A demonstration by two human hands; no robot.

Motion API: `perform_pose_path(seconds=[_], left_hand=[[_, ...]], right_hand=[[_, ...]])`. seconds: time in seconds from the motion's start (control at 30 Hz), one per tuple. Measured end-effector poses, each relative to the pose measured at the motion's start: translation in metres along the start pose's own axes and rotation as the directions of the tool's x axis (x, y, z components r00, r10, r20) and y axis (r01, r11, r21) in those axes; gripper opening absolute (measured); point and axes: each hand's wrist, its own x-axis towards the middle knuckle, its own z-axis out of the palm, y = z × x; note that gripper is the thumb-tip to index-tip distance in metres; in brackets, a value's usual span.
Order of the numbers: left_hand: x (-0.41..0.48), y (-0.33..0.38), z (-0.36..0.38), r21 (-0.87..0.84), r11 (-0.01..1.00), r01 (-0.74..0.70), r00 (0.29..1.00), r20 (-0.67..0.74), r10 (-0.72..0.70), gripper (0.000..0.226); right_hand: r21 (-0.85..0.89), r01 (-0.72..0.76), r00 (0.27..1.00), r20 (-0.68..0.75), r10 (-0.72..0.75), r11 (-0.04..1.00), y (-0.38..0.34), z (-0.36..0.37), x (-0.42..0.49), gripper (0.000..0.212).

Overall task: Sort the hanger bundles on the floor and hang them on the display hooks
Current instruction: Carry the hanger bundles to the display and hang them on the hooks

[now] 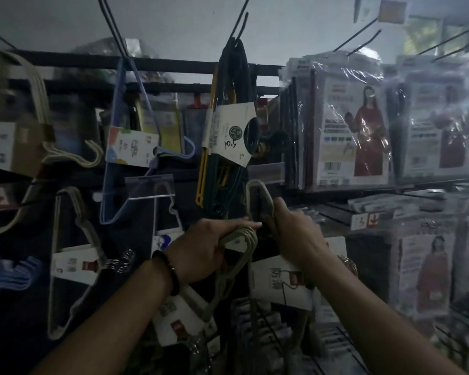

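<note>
Nearest the camera, two bare forearms reach up and forward. A dark bead bracelet (pixel 171 274) sits on the left wrist and a gold-coloured one (pixel 348 263) on the right.

The left hand (pixel 206 250) has its fingers curled round the clustered hooks of a beige hanger bundle (pixel 240 235), which trails down below that hand to a white label card (pixel 176 315). The right hand (pixel 295 234), just beside the left, grips a second beige bundle (pixel 268 197) – its looped end rises above the knuckles. A white printed card (pixel 276 282) hangs beneath the wrist. Whether the two bundles touch between the hands is lost in the dim blur.

Straight above the hands, a green and yellow hanger bundle (pixel 220 169) hangs from a dark display hook (pixel 241 20), with a handwritten card (pixel 233 133) on it.

Left of the left hand hang more bundles:
- a white hanger bundle (pixel 55 253), lower down
- a blue hanger bundle (pixel 119 104), higher up
- a cream hanger bundle (pixel 37 85), farthest left

Right of the right hand, garment packs (pixel 349 125) in shiny plastic stand in rows – each shows a figure in red – and bare wire hooks (pixel 360 41) jut out above them.
</note>
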Motion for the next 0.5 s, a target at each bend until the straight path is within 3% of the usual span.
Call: perform_pose_path(seconds=[0.17,0.37,0.5], left_hand=[[0.008,0.010,-0.001,-0.040,0.999,0.033,0.999,-0.031,-0.035,0.051],[0.010,0.004,0.008,-0.068,0.996,0.052,0.997,-0.051,-0.055,0.083],[0.009,0.002,0.011,-0.124,0.992,0.026,0.991,-0.125,-0.042,0.070]], right_hand=[[-0.006,0.038,0.992,-0.120,-0.038,0.999,0.011,0.009,0.004,0.028],[-0.028,0.041,0.975,-0.216,-0.046,0.999,0.017,0.022,0.014,0.037],[-0.008,0.098,0.937,-0.336,-0.095,0.995,0.017,0.028,0.012,0.036]])
